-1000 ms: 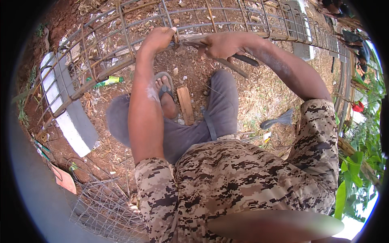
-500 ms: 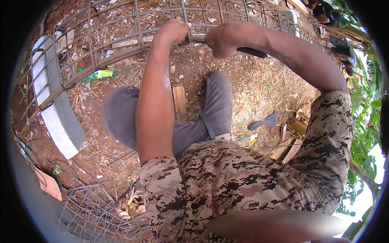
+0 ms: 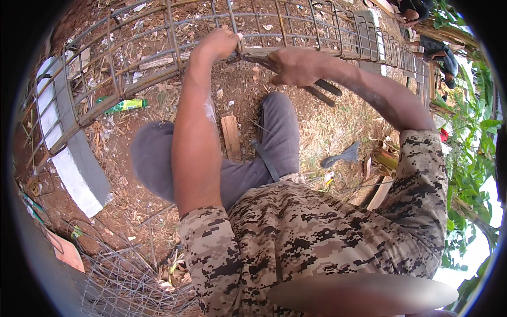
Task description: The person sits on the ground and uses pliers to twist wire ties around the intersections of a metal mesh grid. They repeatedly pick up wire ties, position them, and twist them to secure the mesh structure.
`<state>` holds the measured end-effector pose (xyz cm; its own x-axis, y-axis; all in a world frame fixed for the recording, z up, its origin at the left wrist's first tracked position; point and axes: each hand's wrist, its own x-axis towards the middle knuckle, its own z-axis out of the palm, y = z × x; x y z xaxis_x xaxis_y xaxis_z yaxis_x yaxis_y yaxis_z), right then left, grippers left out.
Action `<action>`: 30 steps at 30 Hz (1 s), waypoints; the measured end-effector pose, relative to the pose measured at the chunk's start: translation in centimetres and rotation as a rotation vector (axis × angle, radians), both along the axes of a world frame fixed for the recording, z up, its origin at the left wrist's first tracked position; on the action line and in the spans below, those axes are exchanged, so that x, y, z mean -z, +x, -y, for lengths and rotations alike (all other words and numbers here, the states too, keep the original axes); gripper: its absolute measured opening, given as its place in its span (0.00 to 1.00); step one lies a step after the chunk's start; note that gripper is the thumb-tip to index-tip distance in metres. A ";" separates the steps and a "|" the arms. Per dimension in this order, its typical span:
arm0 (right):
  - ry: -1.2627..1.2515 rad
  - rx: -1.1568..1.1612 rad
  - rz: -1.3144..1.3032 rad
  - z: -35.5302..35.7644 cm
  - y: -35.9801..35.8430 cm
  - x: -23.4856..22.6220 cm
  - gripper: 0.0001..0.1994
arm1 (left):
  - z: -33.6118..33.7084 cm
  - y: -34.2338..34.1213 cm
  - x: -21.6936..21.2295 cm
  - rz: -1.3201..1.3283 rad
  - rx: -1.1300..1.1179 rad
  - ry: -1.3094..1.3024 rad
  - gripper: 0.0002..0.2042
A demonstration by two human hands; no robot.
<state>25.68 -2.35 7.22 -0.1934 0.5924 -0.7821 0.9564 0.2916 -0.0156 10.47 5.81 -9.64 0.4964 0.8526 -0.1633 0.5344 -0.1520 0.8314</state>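
Outdoors, on bare red earth strewn with dry grass, a person in a camouflage shirt and grey trousers bends over a long rebar cage [image 3: 158,58] that curves across the top of the view. The left hand [image 3: 216,45] is closed in a fist round one of the cage's bars, right at a crossing of bar and stirrup. The right hand [image 3: 296,66] is wrapped shut round the dark handles of a pair of pincers [image 3: 317,87], whose head reaches to the same crossing, just beside the left fist; whether a tie wire sits in the tool's bite is too small to tell.

Both forearms stretch forward and up from the lower edge, the left nearly straight and streaked with pale dust, the right bent at the elbow and angled inward so the two hands nearly meet. By the look of it the joint is being tied, and that work goes best with the bar held hard against the stirrup while the tool turns close to the crossing in short twists, so that the wire tightens without snapping.

A green plastic bottle [image 3: 127,104] lies under the cage, a white-painted kerb block [image 3: 79,169] to the left, a short wooden offcut [image 3: 231,137] between the legs.
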 end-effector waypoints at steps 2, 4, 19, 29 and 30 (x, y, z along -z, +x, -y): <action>0.108 0.178 -0.200 2.8 1.8 2.7 0.16 | 0.2 -0.3 0.0 0.033 -0.002 -0.054 0.24; 0.245 0.242 -0.356 5.2 3.1 5.8 0.14 | 0.4 -0.6 -0.2 0.068 0.004 -0.098 0.24; 0.182 0.601 -0.578 7.6 3.0 8.2 0.16 | 0.9 -2.7 -0.3 -0.082 0.046 -0.312 0.23; -0.773 1.570 -1.379 12.6 0.7 8.9 0.23 | 1.9 -3.6 -1.5 -0.185 -0.029 -0.251 0.35; -0.908 1.578 -1.483 12.7 0.8 10.4 0.22 | 1.8 -3.6 -1.5 -0.171 -0.022 -0.274 0.35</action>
<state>26.43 -15.05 -3.16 -0.5738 0.5087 -0.6418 -0.4233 -0.8551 -0.2994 6.89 3.99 -8.16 0.4240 0.7758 -0.4672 0.6705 0.0779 0.7378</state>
